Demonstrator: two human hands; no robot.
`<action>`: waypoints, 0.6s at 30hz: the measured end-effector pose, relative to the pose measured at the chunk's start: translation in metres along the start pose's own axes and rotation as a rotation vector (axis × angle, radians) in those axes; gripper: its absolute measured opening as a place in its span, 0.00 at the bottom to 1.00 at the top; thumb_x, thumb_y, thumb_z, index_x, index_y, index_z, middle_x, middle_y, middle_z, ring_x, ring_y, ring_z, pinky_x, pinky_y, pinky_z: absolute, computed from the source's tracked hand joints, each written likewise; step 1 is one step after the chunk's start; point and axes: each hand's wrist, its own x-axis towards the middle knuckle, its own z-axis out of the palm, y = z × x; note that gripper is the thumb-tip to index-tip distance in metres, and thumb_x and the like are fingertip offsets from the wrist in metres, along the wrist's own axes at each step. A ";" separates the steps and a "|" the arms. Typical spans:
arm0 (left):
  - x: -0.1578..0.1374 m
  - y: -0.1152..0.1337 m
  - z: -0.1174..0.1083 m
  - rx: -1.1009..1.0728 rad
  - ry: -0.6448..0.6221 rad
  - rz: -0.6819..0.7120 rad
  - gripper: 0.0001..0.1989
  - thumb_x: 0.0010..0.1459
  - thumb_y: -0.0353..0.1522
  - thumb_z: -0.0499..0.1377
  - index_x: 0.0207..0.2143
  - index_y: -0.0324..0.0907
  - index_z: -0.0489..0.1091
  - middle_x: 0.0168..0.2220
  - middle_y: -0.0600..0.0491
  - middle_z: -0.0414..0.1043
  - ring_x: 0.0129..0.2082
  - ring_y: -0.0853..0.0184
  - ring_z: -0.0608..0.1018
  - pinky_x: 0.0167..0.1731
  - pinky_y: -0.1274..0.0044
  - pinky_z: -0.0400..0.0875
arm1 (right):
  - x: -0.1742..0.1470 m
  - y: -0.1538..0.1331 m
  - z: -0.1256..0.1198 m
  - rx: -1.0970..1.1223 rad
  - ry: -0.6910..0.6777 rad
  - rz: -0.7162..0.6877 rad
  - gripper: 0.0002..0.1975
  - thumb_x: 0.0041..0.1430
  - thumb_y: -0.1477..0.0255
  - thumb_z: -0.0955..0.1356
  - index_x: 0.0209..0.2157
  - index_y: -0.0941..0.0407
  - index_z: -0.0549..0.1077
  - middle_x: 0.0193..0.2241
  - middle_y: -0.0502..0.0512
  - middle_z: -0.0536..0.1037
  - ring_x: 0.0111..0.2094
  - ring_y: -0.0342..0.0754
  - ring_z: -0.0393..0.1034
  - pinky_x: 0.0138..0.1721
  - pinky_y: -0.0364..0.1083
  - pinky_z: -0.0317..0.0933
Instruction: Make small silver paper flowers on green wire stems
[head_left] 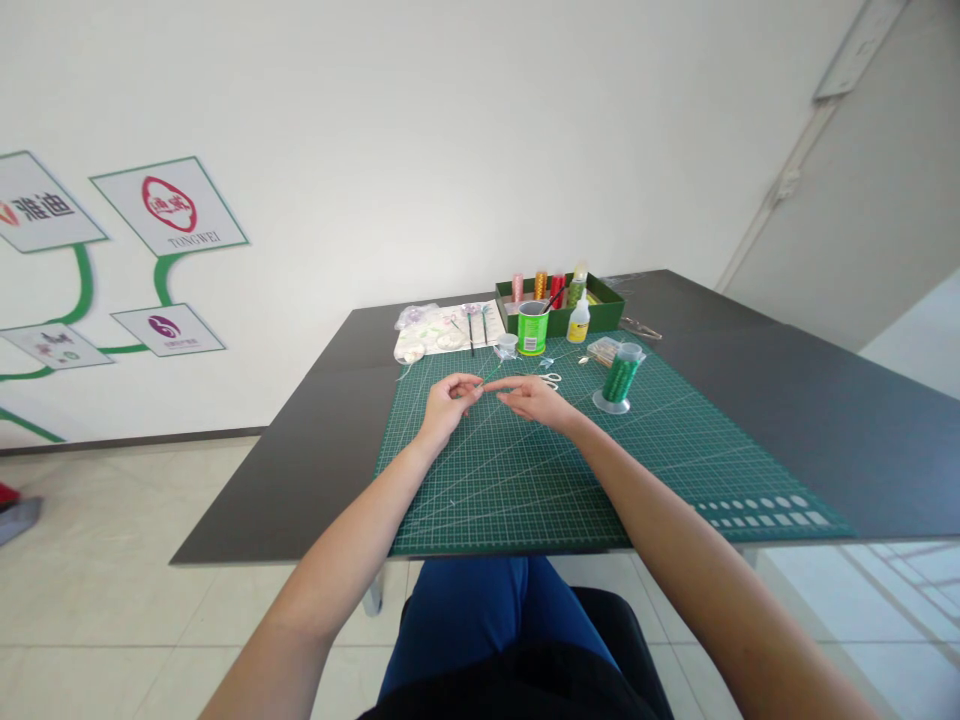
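Note:
Over the green cutting mat, my left hand is closed, thumb and fingers pinched on a thin green thread that sticks up past the fingertips. My right hand is beside it, index finger stretched out with its tip at the left fingertips, the other fingers loosely bent. Whatever small piece lies between the left fingertips is too small to make out. Scissors with pale handles lie just behind my right hand. To the right stands a spool of green thread.
Behind are a green can, a glue bottle and a green box with coloured thread spools. A white sheet bears dark-stemmed pieces. A clear case and pliers sit at right on the black table.

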 end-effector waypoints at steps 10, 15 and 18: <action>-0.001 -0.001 -0.003 0.258 0.053 0.162 0.07 0.52 0.31 0.67 0.35 0.40 0.80 0.29 0.53 0.72 0.27 0.71 0.70 0.29 0.78 0.66 | 0.003 0.008 0.006 -0.211 0.046 -0.045 0.23 0.61 0.69 0.65 0.54 0.66 0.77 0.14 0.39 0.53 0.17 0.37 0.43 0.19 0.40 0.41; 0.000 -0.003 -0.004 0.302 0.080 0.218 0.05 0.53 0.29 0.66 0.35 0.40 0.80 0.31 0.52 0.74 0.29 0.70 0.72 0.35 0.76 0.68 | 0.003 0.006 0.006 -0.070 0.013 -0.023 0.25 0.62 0.67 0.66 0.56 0.66 0.76 0.13 0.38 0.53 0.16 0.37 0.43 0.18 0.40 0.40; 0.001 -0.004 -0.003 0.238 0.059 0.140 0.07 0.53 0.31 0.66 0.36 0.40 0.80 0.29 0.53 0.73 0.26 0.71 0.71 0.29 0.77 0.66 | 0.002 0.005 0.003 0.035 0.017 -0.028 0.24 0.62 0.64 0.67 0.54 0.65 0.76 0.12 0.38 0.54 0.15 0.37 0.46 0.18 0.40 0.42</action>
